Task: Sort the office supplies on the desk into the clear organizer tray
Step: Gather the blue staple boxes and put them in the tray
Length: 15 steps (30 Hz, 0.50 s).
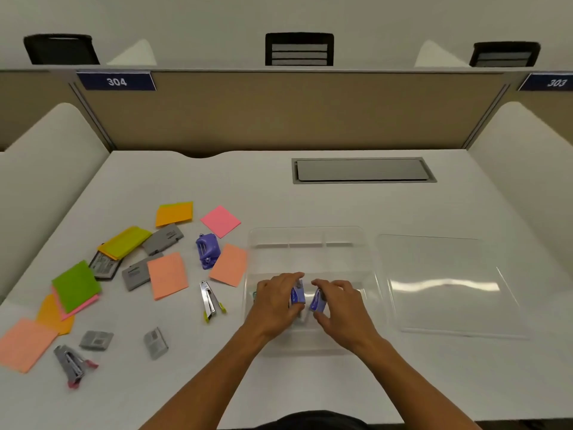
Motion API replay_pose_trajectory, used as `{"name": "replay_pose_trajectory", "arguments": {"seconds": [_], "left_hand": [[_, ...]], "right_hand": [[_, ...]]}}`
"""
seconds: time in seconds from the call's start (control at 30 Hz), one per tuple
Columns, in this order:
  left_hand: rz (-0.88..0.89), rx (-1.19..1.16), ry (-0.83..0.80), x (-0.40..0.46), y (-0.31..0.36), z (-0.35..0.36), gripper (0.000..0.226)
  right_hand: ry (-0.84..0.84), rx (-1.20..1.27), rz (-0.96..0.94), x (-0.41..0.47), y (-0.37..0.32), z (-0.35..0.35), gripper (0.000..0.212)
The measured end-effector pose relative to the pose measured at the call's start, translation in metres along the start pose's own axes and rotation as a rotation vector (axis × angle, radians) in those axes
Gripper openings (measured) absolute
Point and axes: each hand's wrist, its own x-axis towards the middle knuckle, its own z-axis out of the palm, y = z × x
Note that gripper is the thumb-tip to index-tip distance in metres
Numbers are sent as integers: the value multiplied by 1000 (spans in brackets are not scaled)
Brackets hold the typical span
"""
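Clear tray (310, 240) sits mid-desk; two little blue boxes (298, 297) upright in its near section. Sticky notes (167, 274) and staplers (208, 301) are scattered left of the tray.

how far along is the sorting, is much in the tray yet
Barely begun. The clear organizer tray holds nothing settled yet. Left hand and right hand each lower a small blue-purple box into it. The sticky notes, grey boxes, purple punch and staplers remain on the desk.

Sticky-note pads (167, 275): nine
Staplers (210, 301): two
Grey staple boxes (163, 239): four
Blue boxes (298, 297): two
Purple punch (207, 250): one
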Motion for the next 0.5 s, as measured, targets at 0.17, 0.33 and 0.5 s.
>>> {"name": "replay_pose_trajectory", "arguments": {"seconds": [0.17, 0.33, 0.5], "left_hand": [[-47, 62, -40, 8, 8, 5, 64], [-112, 63, -65, 9, 8, 15, 65], [-113, 17, -59, 6, 6, 15, 62]], "right_hand": [[0, -15, 20, 1, 0, 5, 65], [-56, -62, 41, 2, 1, 9, 68], [-52, -36, 46, 4, 2, 10, 68]]}}
